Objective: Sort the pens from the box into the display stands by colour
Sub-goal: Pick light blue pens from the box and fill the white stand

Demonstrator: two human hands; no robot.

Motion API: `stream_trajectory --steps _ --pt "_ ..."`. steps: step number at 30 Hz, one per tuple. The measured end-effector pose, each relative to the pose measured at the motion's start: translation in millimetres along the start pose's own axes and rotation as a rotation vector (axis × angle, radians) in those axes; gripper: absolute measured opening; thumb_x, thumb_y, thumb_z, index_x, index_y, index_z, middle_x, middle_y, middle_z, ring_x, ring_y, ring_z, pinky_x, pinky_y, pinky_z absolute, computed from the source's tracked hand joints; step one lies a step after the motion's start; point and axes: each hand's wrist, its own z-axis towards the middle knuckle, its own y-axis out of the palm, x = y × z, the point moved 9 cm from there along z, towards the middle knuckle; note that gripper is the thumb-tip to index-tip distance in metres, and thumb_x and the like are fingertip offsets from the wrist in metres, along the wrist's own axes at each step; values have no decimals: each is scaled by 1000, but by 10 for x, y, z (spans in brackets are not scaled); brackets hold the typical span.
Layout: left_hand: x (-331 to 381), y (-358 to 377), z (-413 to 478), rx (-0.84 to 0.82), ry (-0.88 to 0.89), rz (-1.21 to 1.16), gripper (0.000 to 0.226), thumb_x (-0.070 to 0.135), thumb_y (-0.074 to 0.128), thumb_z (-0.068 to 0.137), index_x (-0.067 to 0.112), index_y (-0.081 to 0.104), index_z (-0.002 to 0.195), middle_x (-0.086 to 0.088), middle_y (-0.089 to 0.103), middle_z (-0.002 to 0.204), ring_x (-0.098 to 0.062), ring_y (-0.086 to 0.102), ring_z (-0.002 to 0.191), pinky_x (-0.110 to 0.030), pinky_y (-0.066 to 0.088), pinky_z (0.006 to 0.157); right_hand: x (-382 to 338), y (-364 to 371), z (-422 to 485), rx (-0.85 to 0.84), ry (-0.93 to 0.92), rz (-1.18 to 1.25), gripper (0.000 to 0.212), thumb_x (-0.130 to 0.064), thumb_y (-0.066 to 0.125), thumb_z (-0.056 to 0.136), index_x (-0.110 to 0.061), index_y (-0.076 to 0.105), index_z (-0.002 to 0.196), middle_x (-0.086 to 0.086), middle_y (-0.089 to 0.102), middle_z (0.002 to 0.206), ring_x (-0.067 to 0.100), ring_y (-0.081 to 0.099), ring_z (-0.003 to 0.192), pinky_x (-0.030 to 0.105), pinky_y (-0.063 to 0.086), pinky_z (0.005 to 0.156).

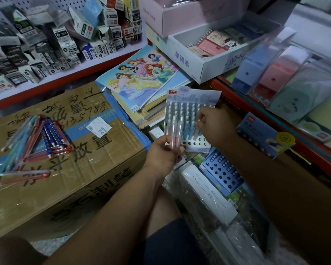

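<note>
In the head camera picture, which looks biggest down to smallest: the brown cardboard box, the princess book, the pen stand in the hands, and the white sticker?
1. cardboard box
2. princess book
3. pen stand
4. white sticker

Hands: two, the left hand [165,150] and the right hand [215,129].
Display stands: two, one pale blue stand [193,96] and one darker blue stand [223,173].
Pale pens [174,131] in the left hand: two.
Standing pens [189,129] in the pale blue stand: about four.
Cardboard carton [84,178]: one.
Loose pens [36,142] on the carton: one mixed pile of red, teal and blue-striped pens. They overlap too much to count.
</note>
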Motion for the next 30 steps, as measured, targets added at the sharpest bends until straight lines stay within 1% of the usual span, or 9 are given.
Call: stream_trajectory --steps 6,8,11,14,17,19,21,24,30 --pt "23 12 -17 -6 42 36 18 -1 67 90 3 69 108 -14 70 85 -19 65 75 -32 58 75 15 -113 -46 0 6 -26 19 -26 63 94 -9 70 93 7 71 90 23 65 85 35 54 75" --pt "42 31 -12 -16 58 53 18 0 68 90 5 70 107 -11 69 81 -21 63 75 -33 57 76 -33 -236 -116 65 33 141 18 -25 61 96 -9 69 95 6 71 84 21 66 80 27 50 67" --pt "94 85 -30 -51 91 66 14 -1 67 89 6 71 101 -15 66 81 -25 61 76 -28 56 70 -152 -179 -192 -38 105 505 17 -23 68 93 -6 67 96 18 68 78 21 66 70 27 52 58" --pt "132 146 -74 -84 121 105 15 0 67 90 4 70 104 -18 64 85 -24 60 75 -22 51 63 -203 -89 -228 -133 125 617 20 -12 72 90 -5 62 105 28 66 84 18 66 65 22 55 54" --pt "124 123 -49 -55 133 134 23 4 69 90 10 72 112 -6 69 90 -17 64 81 -23 53 73 -119 -176 -221 -80 142 659 17 -9 71 89 -6 62 103 21 68 80 26 70 68 31 59 59" --pt "96 60 4 -5 127 170 26 8 69 91 18 72 115 -3 72 99 -22 67 95 -35 56 88 1 -318 -209 38 141 633 12 -10 70 90 -10 62 98 18 68 81 29 69 72 36 60 66" --pt "83 -18 38 55 126 195 26 10 68 92 23 72 115 -6 71 96 -27 67 98 -45 55 95 89 -477 -202 172 93 507 11 -14 70 91 -11 62 99 9 65 78 19 64 69 32 55 67" --pt "74 -75 50 106 125 166 26 9 70 90 29 71 107 -8 65 88 -33 68 94 -48 56 93 111 -527 -216 217 26 300 12 -16 66 93 -9 63 102 0 60 80 11 57 71 30 50 69" --pt "67 -102 42 132 112 87 18 3 77 83 12 62 87 -7 66 78 -24 64 78 -44 59 85 170 -337 -193 175 7 170 8 -10 61 92 -5 62 98 11 64 88 28 61 85 50 52 79"
